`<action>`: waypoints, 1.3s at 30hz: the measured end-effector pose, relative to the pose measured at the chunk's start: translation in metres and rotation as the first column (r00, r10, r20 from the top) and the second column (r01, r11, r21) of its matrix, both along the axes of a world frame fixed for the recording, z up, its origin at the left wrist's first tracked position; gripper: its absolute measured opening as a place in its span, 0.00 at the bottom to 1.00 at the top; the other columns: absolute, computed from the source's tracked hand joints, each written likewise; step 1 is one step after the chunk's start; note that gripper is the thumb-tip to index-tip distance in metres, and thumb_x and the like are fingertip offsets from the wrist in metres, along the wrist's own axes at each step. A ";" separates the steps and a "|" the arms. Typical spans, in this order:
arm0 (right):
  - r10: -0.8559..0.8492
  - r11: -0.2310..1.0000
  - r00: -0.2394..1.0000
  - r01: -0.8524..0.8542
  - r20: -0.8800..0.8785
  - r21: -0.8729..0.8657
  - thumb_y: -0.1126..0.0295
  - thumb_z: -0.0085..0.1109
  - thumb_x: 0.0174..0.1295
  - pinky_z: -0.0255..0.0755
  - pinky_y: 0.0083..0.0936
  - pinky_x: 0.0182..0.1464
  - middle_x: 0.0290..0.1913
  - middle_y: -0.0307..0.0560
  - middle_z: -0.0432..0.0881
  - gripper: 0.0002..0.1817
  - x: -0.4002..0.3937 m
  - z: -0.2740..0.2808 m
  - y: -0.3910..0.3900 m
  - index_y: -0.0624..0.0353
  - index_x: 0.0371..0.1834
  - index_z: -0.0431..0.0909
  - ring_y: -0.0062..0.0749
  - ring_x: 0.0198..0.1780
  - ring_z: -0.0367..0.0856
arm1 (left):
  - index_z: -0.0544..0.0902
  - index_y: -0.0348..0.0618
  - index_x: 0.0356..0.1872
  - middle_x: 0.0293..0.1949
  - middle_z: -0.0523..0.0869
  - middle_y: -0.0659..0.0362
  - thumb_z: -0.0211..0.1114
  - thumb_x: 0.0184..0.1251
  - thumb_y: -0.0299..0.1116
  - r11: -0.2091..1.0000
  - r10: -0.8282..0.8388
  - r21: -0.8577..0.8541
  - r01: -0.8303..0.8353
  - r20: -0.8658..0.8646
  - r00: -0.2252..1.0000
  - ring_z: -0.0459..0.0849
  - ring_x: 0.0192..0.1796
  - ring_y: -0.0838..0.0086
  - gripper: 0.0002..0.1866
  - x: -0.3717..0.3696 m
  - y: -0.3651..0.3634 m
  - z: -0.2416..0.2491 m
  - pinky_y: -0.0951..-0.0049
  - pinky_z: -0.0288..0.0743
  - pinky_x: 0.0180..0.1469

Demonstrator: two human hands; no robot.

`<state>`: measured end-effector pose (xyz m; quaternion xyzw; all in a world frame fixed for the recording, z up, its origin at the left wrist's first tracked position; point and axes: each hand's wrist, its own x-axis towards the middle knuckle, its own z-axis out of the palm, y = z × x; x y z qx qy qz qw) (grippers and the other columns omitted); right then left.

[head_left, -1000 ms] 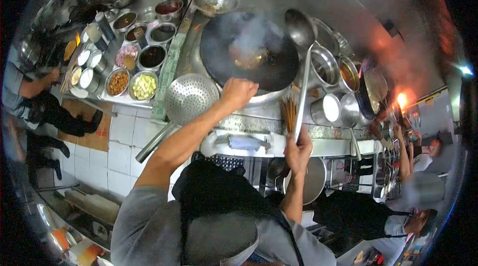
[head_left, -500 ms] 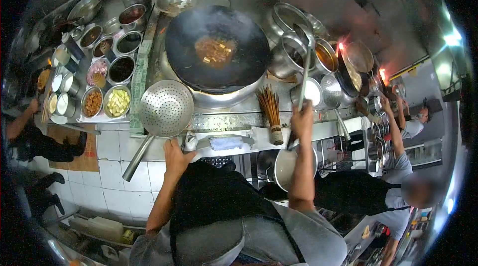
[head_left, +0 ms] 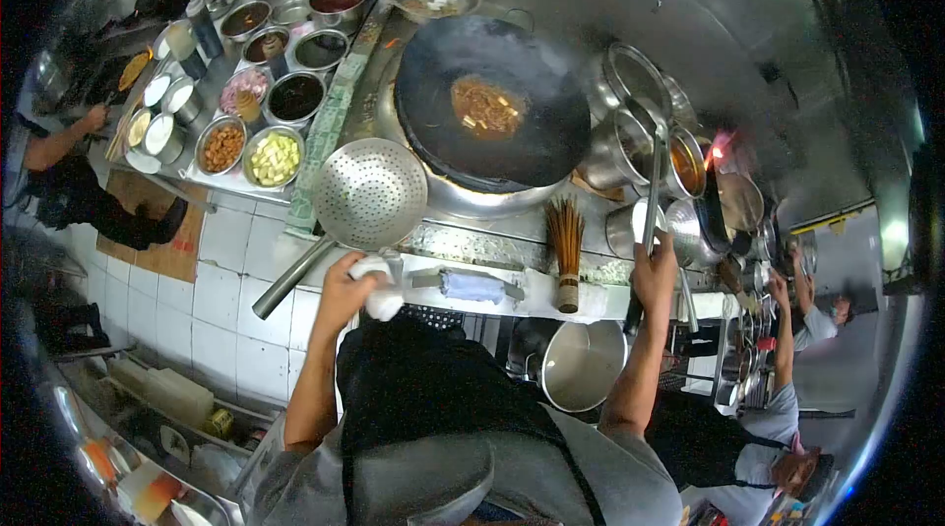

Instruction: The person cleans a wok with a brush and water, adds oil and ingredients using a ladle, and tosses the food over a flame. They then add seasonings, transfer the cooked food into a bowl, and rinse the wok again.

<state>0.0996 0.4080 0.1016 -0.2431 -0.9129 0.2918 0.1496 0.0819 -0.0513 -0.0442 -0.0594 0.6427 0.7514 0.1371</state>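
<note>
I wear a grey short-sleeved shirt (head_left: 551,467) under a black cloth apron (head_left: 423,398) with thin black straps crossing my shoulders; my forearms are bare

A white cloth (head_left: 379,292), crumpled into a soft wad, sat bunched in the left hand (head_left: 346,287) at about seven o'clock from the wok, right at the front edge of the counter (head_left: 492,275). A long steel ladle (head_left: 652,193) stood nearly upright in the right hand (head_left: 654,273), which gripped its lower handle. Its shaft ran up toward twelve o'clock, and its bowl lay among the steel pots at roughly three o'clock from the wok.
</note>
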 end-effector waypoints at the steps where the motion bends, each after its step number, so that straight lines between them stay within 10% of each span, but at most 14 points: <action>1: -0.004 0.963 0.999 -0.006 -0.039 -0.269 0.72 0.59 0.60 0.66 0.27 0.22 0.27 0.45 0.79 0.23 0.006 0.012 -0.014 0.65 0.59 0.69 0.27 0.22 0.76 | 0.76 0.34 0.52 0.43 0.84 0.49 0.66 0.51 0.28 0.973 0.083 0.197 -0.116 0.169 0.982 0.85 0.41 0.66 0.24 0.002 -0.006 -0.008 0.66 0.81 0.45; 5: 0.188 0.821 0.982 -0.157 -0.001 -0.548 0.72 0.56 0.63 0.62 0.18 0.21 0.30 0.43 0.79 0.25 -0.032 0.014 -0.031 0.66 0.63 0.67 0.17 0.22 0.69 | 0.69 0.38 0.60 0.55 0.78 0.43 0.60 0.60 0.45 0.701 -0.076 0.708 -0.081 0.187 0.979 0.84 0.48 0.57 0.30 -0.019 0.001 0.030 0.56 0.82 0.45; 7: 0.310 0.903 0.950 -0.284 0.030 -0.322 0.71 0.55 0.60 0.68 0.21 0.29 0.36 0.46 0.81 0.23 -0.079 -0.013 -0.047 0.68 0.59 0.73 0.19 0.28 0.73 | 0.70 0.39 0.59 0.54 0.79 0.42 0.60 0.62 0.45 0.576 -0.355 0.815 0.063 0.180 0.917 0.84 0.48 0.56 0.28 -0.035 0.009 0.026 0.57 0.83 0.43; 9: 0.350 0.936 0.926 -0.342 -0.140 0.082 0.70 0.56 0.58 0.74 0.33 0.42 0.35 0.58 0.83 0.19 -0.134 -0.105 -0.039 0.67 0.51 0.76 0.43 0.35 0.81 | 0.68 0.40 0.63 0.53 0.80 0.43 0.59 0.65 0.45 0.570 -0.405 0.821 0.036 0.242 0.881 0.84 0.42 0.60 0.29 -0.053 0.024 -0.004 0.64 0.82 0.40; 11: 0.442 0.896 0.894 -0.444 -0.067 -0.014 0.68 0.57 0.58 0.73 0.40 0.45 0.39 0.70 0.80 0.18 -0.131 -0.076 -0.092 0.65 0.49 0.76 0.59 0.42 0.81 | 0.71 0.43 0.59 0.53 0.80 0.43 0.54 0.71 0.48 0.680 -0.405 0.731 0.059 0.307 0.861 0.83 0.41 0.61 0.24 -0.076 0.049 -0.013 0.68 0.82 0.37; 13: 0.460 0.887 0.846 -0.448 0.269 -0.108 0.70 0.57 0.58 0.73 0.34 0.50 0.44 0.70 0.81 0.27 -0.107 -0.036 -0.114 0.68 0.61 0.70 0.48 0.48 0.83 | 0.72 0.44 0.56 0.50 0.81 0.45 0.52 0.72 0.50 0.703 -0.382 0.711 0.023 0.351 0.855 0.83 0.41 0.62 0.23 -0.091 0.065 0.014 0.67 0.82 0.38; 17: 0.516 0.854 0.840 -0.520 0.167 -0.020 0.75 0.58 0.57 0.73 0.38 0.53 0.49 0.70 0.78 0.27 -0.038 -0.034 -0.090 0.62 0.63 0.70 0.59 0.53 0.78 | 0.74 0.47 0.49 0.41 0.82 0.55 0.51 0.72 0.54 0.620 -0.356 0.782 0.071 0.199 0.913 0.83 0.39 0.66 0.21 -0.128 0.092 0.027 0.63 0.81 0.41; 23: 0.322 0.947 0.938 -0.320 -0.125 0.034 0.78 0.57 0.54 0.73 0.41 0.49 0.43 0.69 0.80 0.25 0.023 -0.098 -0.089 0.68 0.58 0.71 0.61 0.46 0.80 | 0.79 0.52 0.37 0.31 0.81 0.64 0.61 0.66 0.51 0.861 -0.266 0.508 0.023 0.410 0.873 0.78 0.30 0.71 0.14 -0.177 0.139 0.027 0.65 0.74 0.32; 25: 0.167 0.983 0.976 -0.155 0.137 -0.095 0.78 0.57 0.51 0.72 0.42 0.47 0.41 0.69 0.79 0.21 0.026 -0.096 -0.106 0.70 0.51 0.73 0.61 0.43 0.80 | 0.79 0.52 0.37 0.31 0.81 0.64 0.66 0.63 0.45 0.840 -0.337 0.541 0.030 0.479 0.810 0.78 0.30 0.72 0.11 -0.177 0.139 0.033 0.66 0.75 0.32; 26: 0.182 0.983 0.980 -0.183 0.078 0.001 0.76 0.55 0.51 0.70 0.36 0.38 0.33 0.60 0.77 0.19 0.026 -0.123 -0.098 0.65 0.49 0.73 0.45 0.34 0.77 | 0.79 0.51 0.36 0.30 0.81 0.63 0.69 0.60 0.42 0.809 -0.429 0.582 0.079 0.494 0.757 0.79 0.31 0.71 0.11 -0.184 0.137 0.031 0.65 0.77 0.34; 27: 0.110 0.994 0.983 -0.105 0.146 -0.041 0.74 0.54 0.52 0.71 0.42 0.45 0.39 0.68 0.79 0.18 0.022 -0.123 -0.103 0.70 0.46 0.73 0.58 0.41 0.79 | 0.79 0.49 0.36 0.31 0.81 0.61 0.68 0.61 0.40 0.794 -0.441 0.607 0.046 0.521 0.731 0.80 0.33 0.69 0.10 -0.195 0.137 0.027 0.63 0.80 0.37; 30: -0.010 0.990 1.000 0.011 0.007 -0.141 0.69 0.58 0.54 0.72 0.39 0.45 0.39 0.66 0.80 0.19 0.025 -0.108 -0.107 0.70 0.47 0.73 0.51 0.40 0.80 | 0.79 0.45 0.34 0.32 0.81 0.57 0.67 0.60 0.33 0.828 -0.374 0.561 0.007 0.542 0.752 0.80 0.36 0.65 0.07 -0.204 0.142 0.018 0.65 0.80 0.35; 36: -0.014 0.916 0.979 -0.070 -0.204 -0.395 0.69 0.57 0.64 0.52 0.14 0.20 0.23 0.32 0.70 0.07 0.052 -0.068 -0.105 0.61 0.40 0.75 0.12 0.21 0.61 | 0.76 0.43 0.33 0.24 0.78 0.57 0.55 0.69 0.36 0.823 -0.360 0.567 -0.035 0.568 0.740 0.78 0.26 0.68 0.09 -0.108 0.138 0.067 0.71 0.72 0.20; 39: -0.045 0.832 0.996 -0.001 -0.070 -0.555 0.70 0.56 0.66 0.65 0.19 0.37 0.35 0.40 0.76 0.13 0.061 -0.033 -0.112 0.67 0.49 0.74 0.20 0.35 0.69 | 0.76 0.43 0.33 0.24 0.78 0.58 0.53 0.70 0.39 0.819 -0.395 0.572 -0.033 0.606 0.691 0.78 0.26 0.69 0.11 -0.084 0.132 0.083 0.72 0.73 0.22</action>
